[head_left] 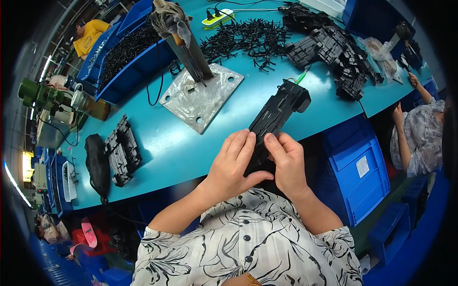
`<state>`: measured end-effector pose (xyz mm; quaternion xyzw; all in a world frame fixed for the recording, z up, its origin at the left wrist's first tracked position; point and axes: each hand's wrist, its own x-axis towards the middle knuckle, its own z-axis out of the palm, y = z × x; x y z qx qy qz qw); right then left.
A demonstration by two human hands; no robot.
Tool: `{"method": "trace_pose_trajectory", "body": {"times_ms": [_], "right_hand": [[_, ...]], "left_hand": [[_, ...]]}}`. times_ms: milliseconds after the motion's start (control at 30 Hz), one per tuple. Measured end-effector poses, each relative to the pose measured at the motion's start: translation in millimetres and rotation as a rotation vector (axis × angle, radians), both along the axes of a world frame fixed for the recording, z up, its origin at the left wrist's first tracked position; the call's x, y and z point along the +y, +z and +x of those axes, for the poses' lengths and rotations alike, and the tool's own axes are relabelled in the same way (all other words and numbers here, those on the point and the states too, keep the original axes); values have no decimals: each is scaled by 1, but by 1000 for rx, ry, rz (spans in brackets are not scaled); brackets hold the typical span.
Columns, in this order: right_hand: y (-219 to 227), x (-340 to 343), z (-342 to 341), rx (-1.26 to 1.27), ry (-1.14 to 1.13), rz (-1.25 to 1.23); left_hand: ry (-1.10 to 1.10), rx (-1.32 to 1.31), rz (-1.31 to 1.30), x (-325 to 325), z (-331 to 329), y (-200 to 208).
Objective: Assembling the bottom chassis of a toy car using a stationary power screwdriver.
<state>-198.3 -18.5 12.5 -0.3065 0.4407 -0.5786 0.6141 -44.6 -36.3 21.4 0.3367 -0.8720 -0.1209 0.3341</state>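
Clasping a long black plastic housing (275,113), my right hand (289,163) partly hides its seven-o'clock end; my left hand (232,164), spread, touches it.

White shirt (214,245), black floral line print; short sleeves (160,245); dark buttons (246,238).

A glossy blue-green table (176,159) carries the things. On it lies a pale metal plate (217,102), with holes near its corners and an upright post (191,53) rising from it. Left of the plate stands a blue bin (138,71) filled with thin black pieces. Left of the plate and nearer the person lie a black molded part (123,151) and, farther left, a dark elongated bundle (97,162). Beyond the plate, to its right, spreads a loose black heap (248,40); farther beyond the plate sits a yellow-green power strip (219,21). Well right of the plate lies a pile of black molded parts (329,45).
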Motion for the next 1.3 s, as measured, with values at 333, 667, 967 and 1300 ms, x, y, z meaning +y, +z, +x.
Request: {"method": "trace_pose_trajectory", "body": {"times_ms": [333,667,967,1300], "right_hand": [[-14,-13,-1,57,-16,6],[-11,-32,0,-94,170,124],[-9,-51,5,-106,202,40],[-10,-87,4,-107,483,97]], "left_hand": [[-22,908,1254,-22,20,-12],[-75,1171,1548,-42,31,-23],[-29,1148,1453,-60,50,-26],[-37,1233,1530,-78,62,-29]]}}
